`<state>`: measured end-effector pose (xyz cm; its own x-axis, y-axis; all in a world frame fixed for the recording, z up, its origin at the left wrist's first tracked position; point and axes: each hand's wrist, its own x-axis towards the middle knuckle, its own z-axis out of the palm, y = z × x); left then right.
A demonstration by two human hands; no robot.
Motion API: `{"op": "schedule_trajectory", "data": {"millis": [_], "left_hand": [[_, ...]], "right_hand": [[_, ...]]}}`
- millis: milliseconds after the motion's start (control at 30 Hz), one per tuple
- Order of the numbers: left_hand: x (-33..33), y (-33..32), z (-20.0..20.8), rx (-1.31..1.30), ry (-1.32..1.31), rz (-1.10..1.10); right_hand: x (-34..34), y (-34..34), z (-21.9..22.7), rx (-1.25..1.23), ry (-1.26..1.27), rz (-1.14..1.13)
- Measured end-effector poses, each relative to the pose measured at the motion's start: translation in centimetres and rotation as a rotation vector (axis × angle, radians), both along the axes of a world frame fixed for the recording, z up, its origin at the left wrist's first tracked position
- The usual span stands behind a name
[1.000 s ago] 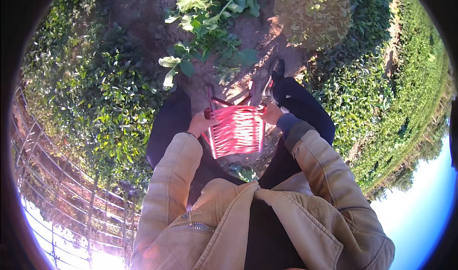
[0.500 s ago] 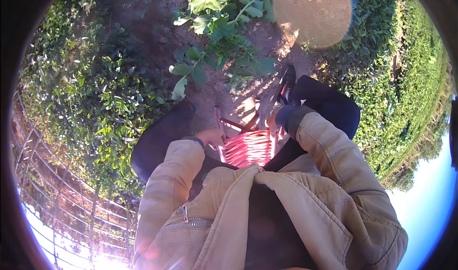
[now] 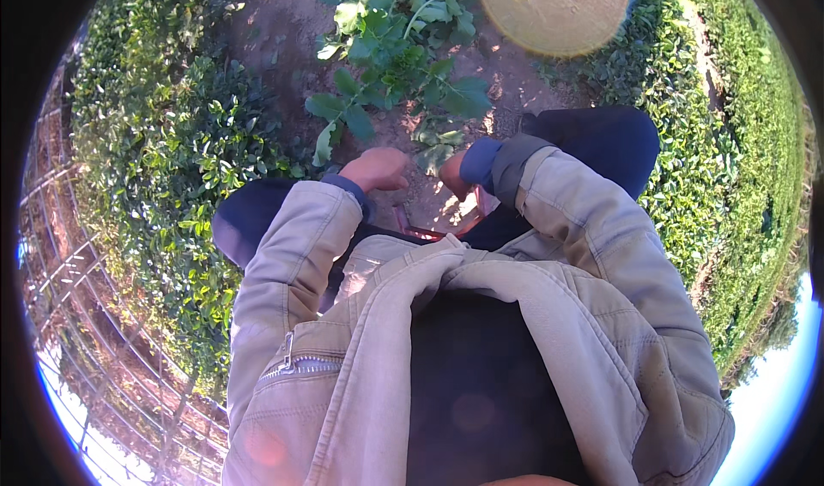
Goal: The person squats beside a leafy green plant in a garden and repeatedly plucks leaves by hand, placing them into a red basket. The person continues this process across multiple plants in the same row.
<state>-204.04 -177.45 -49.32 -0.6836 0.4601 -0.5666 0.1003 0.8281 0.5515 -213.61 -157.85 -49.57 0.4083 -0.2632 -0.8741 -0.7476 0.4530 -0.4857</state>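
left hand [image 3: 373, 170]: fingers half-curled, hold unclear | right hand [image 3: 453, 175]: cannot tell | red frame [image 3: 420, 232], six o'clock; may tip if soil [image 3: 511, 91] gives

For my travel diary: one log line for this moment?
left hand: nothing seen held; right hand: near leafy plant; red frame: partly hidden

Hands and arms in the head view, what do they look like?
The left hand and right hand wear no gloves. Both tan sleeves show seams; bluish cuffs peek out at the wrists, and a greyish band edges the right sleeve.
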Motion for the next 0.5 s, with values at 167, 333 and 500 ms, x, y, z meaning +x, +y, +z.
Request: {"op": "schedule_trajectory", "data": {"millis": [167, 333, 500], "left_hand": [[-1.8, -4.1, 3.3, 0.161, -0.078, 0.260], [-2.5, -7.7, 7.0, 0.325, 0.029, 0.729], [-2.4, -9.9, 11.8, 0.365, 0.039, 1.033]], "right_hand": [[-3.8, 0.7, 4.6, -0.466, 0.205, -0.273], [-10.3, 4.7, 17.1, -0.701, 0.402, -0.572], [-11.7, 5.3, 25.9, -0.688, 0.586, -0.707]]}}
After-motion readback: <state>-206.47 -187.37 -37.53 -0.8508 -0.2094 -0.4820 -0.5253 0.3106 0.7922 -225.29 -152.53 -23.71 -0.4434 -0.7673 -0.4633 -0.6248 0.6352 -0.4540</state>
